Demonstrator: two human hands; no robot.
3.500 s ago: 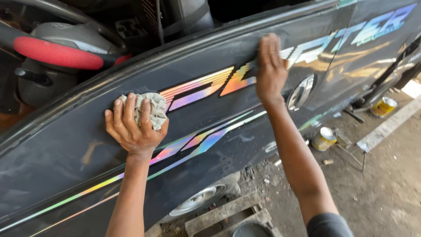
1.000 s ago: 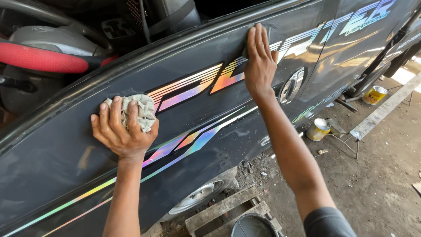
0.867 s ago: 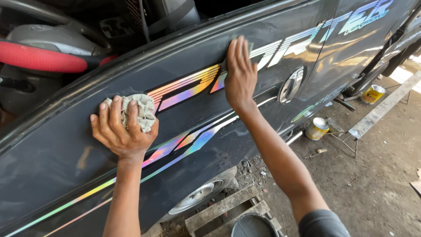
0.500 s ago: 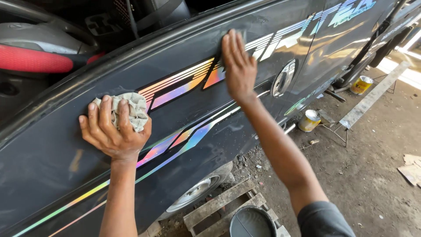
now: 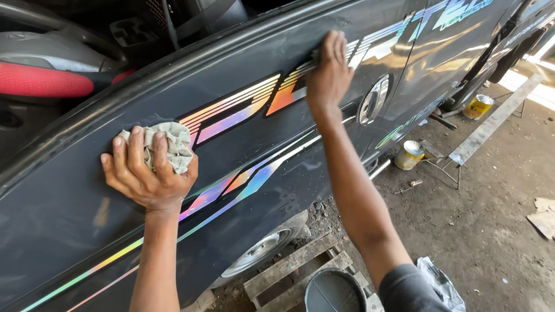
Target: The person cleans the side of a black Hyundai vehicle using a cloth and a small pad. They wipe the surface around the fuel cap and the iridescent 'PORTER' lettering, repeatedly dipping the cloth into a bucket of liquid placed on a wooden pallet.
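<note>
A dark grey vehicle side panel with shiny rainbow stripe decals fills the view. My left hand presses a crumpled beige rag against the panel, fingers wrapped over the cloth. My right hand lies flat on the panel farther right, palm down on the orange part of the decal, beside the chrome door handle. A small dark pad may sit under its fingers; I cannot tell for sure.
Below the panel are a wheel, a wooden pallet and a grey bucket. Two paint cans stand on the dirt floor next to a metal bar. A red-and-grey seat shows through the window opening.
My right hand has slid left and down along the decal, then back up a little. My left hand has stayed pressed on the rag at about the same spot.
</note>
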